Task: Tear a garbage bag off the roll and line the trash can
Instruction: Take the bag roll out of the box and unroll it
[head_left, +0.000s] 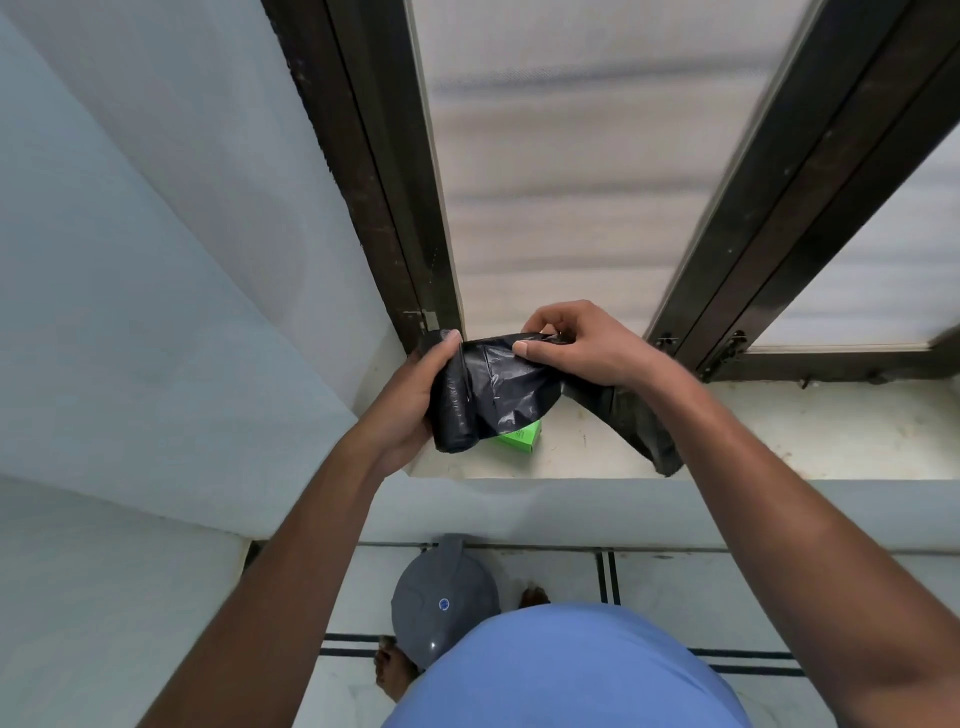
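A black garbage bag roll is held upright in my left hand above the window sill. A loose bag is unrolled from it toward the right. My right hand pinches the bag's top edge between thumb and fingers. The free end of the bag hangs down under my right wrist onto the sill. On the floor below stands the grey trash can, lid shut, partly hidden by my blue shirt.
A green box lies on the stone window sill under the bag. Dark window frames with frosted panes rise behind. A pale wall stands on the left. My bare feet flank the can on the tiled floor.
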